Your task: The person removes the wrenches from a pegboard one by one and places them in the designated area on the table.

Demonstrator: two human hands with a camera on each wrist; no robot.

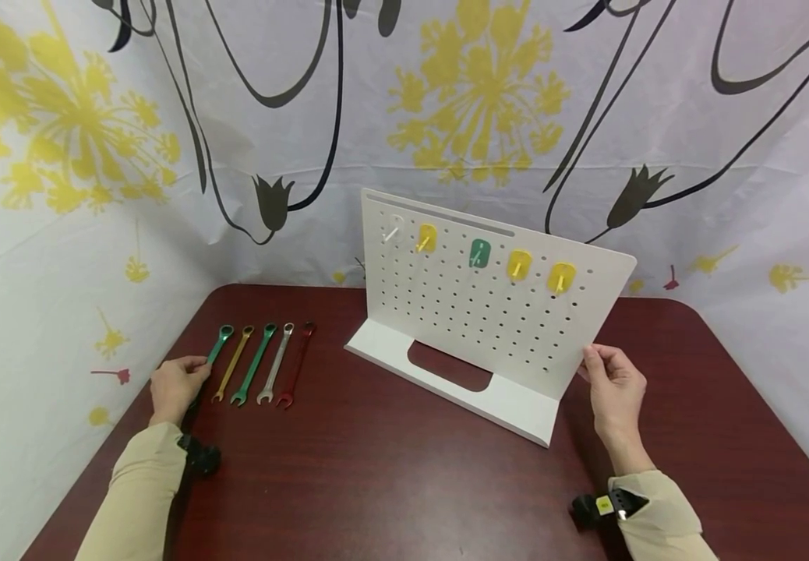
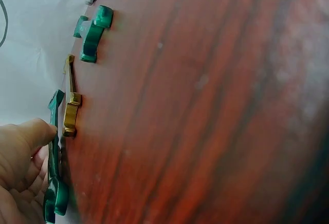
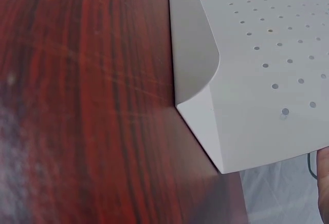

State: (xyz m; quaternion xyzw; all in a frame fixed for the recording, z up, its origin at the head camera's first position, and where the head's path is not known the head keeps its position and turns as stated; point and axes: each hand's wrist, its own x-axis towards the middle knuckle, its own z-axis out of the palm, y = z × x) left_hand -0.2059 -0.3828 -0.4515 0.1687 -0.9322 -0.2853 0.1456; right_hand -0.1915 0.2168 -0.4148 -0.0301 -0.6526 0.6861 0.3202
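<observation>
At the table's left my left hand (image 1: pixel 176 386) pinches a green combination wrench (image 1: pixel 220 343), thumb on one side and fingers on the other. In the left wrist view the left hand (image 2: pixel 23 154) holds that green wrench (image 2: pixel 55 157) close to the tabletop. To its right lie a gold wrench (image 1: pixel 233 363), a second green wrench (image 1: pixel 255 365), a silver wrench (image 1: pixel 276 365) and a red wrench (image 1: pixel 297 366). My right hand (image 1: pixel 613 393) grips the right edge of a white pegboard (image 1: pixel 475 304); in the right wrist view only part of the right hand (image 3: pixel 323 183) shows.
The pegboard stands angled on a white base (image 1: pixel 517 409) with a cutout. Along its top sit a clear hook (image 1: pixel 393 228), a yellow hook (image 1: pixel 426 238), a green hook (image 1: pixel 479 253) and two more yellow hooks. A patterned cloth (image 1: pixel 292 140) hangs behind the dark red table (image 1: pixel 376 483).
</observation>
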